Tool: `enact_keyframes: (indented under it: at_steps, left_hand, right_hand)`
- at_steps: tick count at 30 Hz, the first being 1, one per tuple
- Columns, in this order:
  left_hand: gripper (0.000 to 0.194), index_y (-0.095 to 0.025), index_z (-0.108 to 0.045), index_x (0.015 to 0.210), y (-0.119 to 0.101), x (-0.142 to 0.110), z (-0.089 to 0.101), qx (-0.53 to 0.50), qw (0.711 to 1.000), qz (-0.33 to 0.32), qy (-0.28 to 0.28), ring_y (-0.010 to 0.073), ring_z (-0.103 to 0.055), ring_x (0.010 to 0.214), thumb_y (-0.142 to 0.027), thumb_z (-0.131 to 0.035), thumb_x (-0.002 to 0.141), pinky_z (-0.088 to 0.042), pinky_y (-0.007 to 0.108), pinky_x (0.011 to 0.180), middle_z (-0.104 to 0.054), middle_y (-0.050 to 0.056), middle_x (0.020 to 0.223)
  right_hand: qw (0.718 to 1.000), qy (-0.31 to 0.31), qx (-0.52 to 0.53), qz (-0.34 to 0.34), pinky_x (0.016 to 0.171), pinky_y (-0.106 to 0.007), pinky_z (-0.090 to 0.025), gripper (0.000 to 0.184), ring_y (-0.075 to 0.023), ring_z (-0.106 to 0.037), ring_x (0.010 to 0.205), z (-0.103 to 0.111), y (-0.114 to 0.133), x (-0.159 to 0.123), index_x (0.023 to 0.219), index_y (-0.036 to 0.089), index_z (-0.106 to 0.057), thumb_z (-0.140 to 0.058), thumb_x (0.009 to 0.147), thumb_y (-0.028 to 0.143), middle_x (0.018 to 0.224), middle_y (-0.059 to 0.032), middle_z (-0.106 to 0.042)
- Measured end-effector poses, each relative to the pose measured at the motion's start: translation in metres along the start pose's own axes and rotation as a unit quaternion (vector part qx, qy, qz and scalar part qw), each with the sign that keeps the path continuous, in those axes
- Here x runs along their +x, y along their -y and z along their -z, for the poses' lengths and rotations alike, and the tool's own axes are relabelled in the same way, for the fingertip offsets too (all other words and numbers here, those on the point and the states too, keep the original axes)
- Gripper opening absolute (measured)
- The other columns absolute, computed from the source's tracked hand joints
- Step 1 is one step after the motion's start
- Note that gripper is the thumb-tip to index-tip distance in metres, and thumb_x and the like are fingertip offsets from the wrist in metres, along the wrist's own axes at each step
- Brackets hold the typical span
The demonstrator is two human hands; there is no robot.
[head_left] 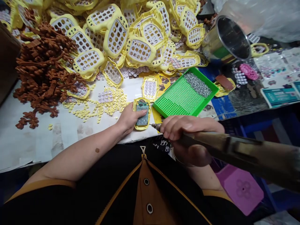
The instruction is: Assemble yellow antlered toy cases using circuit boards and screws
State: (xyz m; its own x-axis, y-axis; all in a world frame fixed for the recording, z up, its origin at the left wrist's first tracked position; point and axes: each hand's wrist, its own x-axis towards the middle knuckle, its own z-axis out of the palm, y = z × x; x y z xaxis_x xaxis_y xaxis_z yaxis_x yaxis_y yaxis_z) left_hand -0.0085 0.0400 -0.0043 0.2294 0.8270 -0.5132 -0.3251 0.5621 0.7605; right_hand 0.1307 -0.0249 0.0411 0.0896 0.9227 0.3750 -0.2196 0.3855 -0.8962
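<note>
My left hand (pixel 128 121) is closed around a yellow plastic toy shell (pixel 138 127) on the white work surface, its thumb pressed on the green circuit board (pixel 143 118) inside. My right hand (pixel 185 131) grips a power screwdriver (pixel 217 143), whose long body extends to the right edge. The screwdriver's thin bit points left, close to the shell's lower right side; whether it touches cannot be made out. Just behind lies another yellow shell (pixel 150 88) with white keys. A green perforated tray (pixel 171 99) holds a heap of small screws (pixel 199 84).
Yellow shells (pixel 140 51) with key holes pile up at the back. Brown plastic parts (pixel 47 62) form a heap at left, beside scattered small yellow pieces (pixel 114 101). A metal pot (pixel 217 40) leans at back right. Below the screwdriver is a purple stool (pixel 243 189).
</note>
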Motion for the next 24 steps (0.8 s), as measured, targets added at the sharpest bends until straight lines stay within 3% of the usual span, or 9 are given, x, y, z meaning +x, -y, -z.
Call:
enact_keyframes:
  at_steps: [2,4,8,10,14,19,24]
  left_hand:
    - [0.031,-0.013,-0.064,0.082,-0.001,-0.001,0.002,-0.014,1.0,0.009,0.005,0.0176,-0.064,0.068,-0.013,-0.079,0.055,-0.053,0.037,0.075,-0.07,0.003,0.076]
    - [0.033,-0.013,-0.064,0.085,-0.003,-0.002,0.004,-0.038,0.999,0.025,0.011,0.0176,-0.064,0.068,-0.013,-0.079,0.056,-0.054,0.038,0.076,-0.07,0.004,0.077]
    - [0.033,-0.012,-0.062,0.087,-0.009,-0.006,0.008,-0.078,0.996,0.047,0.017,0.0179,-0.065,0.065,-0.01,-0.077,0.057,-0.055,0.038,0.074,-0.071,0.005,0.075]
    - [0.033,-0.012,-0.062,0.088,-0.012,-0.007,0.009,-0.086,0.995,0.048,0.011,0.0182,-0.066,0.065,-0.009,-0.076,0.058,-0.056,0.038,0.072,-0.071,0.006,0.075]
    - [0.03,-0.012,-0.063,0.087,-0.012,-0.007,0.009,-0.097,0.994,0.052,0.003,0.0182,-0.066,0.063,-0.008,-0.073,0.059,-0.057,0.037,0.071,-0.071,0.006,0.073]
    - [0.029,-0.013,-0.064,0.086,-0.011,-0.007,0.01,-0.094,0.994,0.062,0.014,0.0184,-0.066,0.062,-0.009,-0.074,0.059,-0.057,0.036,0.068,-0.07,0.006,0.071]
    - [0.035,-0.013,-0.063,0.088,-0.008,-0.008,0.008,-0.08,0.996,0.04,0.008,0.0177,-0.066,0.064,-0.009,-0.077,0.057,-0.055,0.036,0.072,-0.071,0.005,0.075]
  right_hand:
    - [0.997,-0.006,0.005,0.073,0.047,-0.033,-0.05,0.023,-0.0151,-0.054,0.046,0.0,0.005,0.003,0.095,0.029,-0.066,-0.068,0.079,0.045,0.056,0.0042,-0.056]
    - [0.993,-0.05,0.0,0.107,0.045,-0.032,-0.048,0.027,-0.0143,-0.052,0.045,-0.001,0.01,0.008,0.098,0.029,-0.067,-0.067,0.08,0.049,0.056,0.0043,-0.054]
    - [0.988,-0.156,0.005,-0.013,0.055,-0.036,-0.054,0.056,-0.0185,-0.058,0.057,0.003,0.03,0.016,0.098,0.03,-0.069,-0.067,0.065,0.074,0.066,0.0004,-0.06]
    - [0.984,-0.159,0.026,-0.073,0.068,-0.041,-0.057,0.06,-0.0222,-0.063,0.07,0.01,0.042,0.018,0.102,0.029,-0.069,-0.071,0.06,0.072,0.076,-0.002,-0.063]
    - [0.988,-0.099,0.062,-0.1,0.085,-0.045,-0.057,0.068,-0.0266,-0.065,0.09,0.025,0.058,0.019,0.116,0.023,-0.064,-0.075,0.06,0.06,0.09,-0.0051,-0.065]
    - [0.992,-0.068,0.075,-0.077,0.08,-0.046,-0.058,0.053,-0.0262,-0.067,0.083,0.025,0.055,0.019,0.108,0.024,-0.067,-0.07,0.066,0.056,0.089,-0.0064,-0.067]
    - [0.984,-0.131,0.086,-0.086,0.072,-0.045,-0.058,0.05,-0.0217,-0.065,0.075,0.016,0.043,0.021,0.097,0.025,-0.069,-0.06,0.072,0.067,0.098,-0.0054,-0.066]
